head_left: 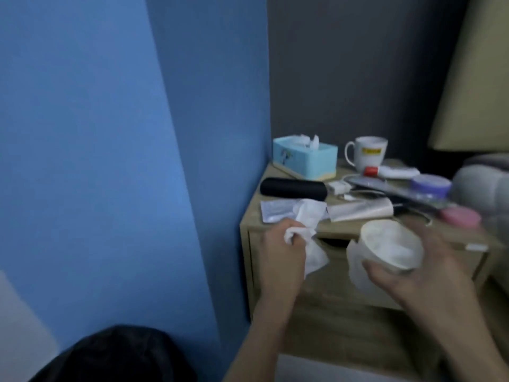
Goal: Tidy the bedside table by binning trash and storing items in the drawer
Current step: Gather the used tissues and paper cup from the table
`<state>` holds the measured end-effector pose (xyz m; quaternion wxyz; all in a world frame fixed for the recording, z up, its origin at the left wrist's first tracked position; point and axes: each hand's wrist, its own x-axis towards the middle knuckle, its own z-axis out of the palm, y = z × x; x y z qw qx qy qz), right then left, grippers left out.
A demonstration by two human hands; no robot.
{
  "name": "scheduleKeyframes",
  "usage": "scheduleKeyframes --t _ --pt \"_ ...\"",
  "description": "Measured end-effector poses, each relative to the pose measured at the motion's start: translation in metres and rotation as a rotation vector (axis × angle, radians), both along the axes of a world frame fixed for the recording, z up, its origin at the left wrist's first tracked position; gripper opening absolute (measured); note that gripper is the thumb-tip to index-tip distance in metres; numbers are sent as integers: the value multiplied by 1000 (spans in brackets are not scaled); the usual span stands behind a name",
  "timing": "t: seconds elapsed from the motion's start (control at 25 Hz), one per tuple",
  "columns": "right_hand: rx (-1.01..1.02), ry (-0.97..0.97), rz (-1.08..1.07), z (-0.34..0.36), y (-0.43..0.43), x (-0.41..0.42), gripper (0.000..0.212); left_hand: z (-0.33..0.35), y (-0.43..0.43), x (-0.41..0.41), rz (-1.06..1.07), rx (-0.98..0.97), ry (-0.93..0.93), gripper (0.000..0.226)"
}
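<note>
My left hand [278, 249] grips a crumpled white tissue [391, 216] in front of the wooden bedside table [311, 274], at its left front edge. In my right hand [429, 271] I hold a white paper cup [385, 252], tilted with its mouth toward me, in front of the drawer [336, 260]. The drawer is closed and shows a dark finger cut-out at its top. A bin with a black liner [118, 354] sits on the floor at the lower left.
On the table top stand a light blue tissue box [304, 157], a white mug [367, 153], a black cylinder [293, 188], a white packet [275, 212], a white tube [358, 209], a purple jar [431, 184], a pink disc [460, 216] and cables. A blue wall is on the left, bedding on the right.
</note>
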<state>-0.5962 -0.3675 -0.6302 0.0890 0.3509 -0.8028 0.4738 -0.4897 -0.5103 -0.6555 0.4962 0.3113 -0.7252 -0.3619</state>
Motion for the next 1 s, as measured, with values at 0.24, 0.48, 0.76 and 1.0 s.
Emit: scheduleKeyframes --t 0.24,0.48,0.76,1.0 --pt "50 64 -35 52 -45 -38 79 48 -23 -29 2 35 -165 22" --pt "170 15 5 33 -78 -56 82 31 -40 -46 -20 115 -290 30" --pt "92 24 60 27 -103 -72 80 16 -49 -75 -25 -28 -460 24" --pt "-46 -223 31 -19 -92 -64 105 6 -41 -58 0 -474 -860 34"
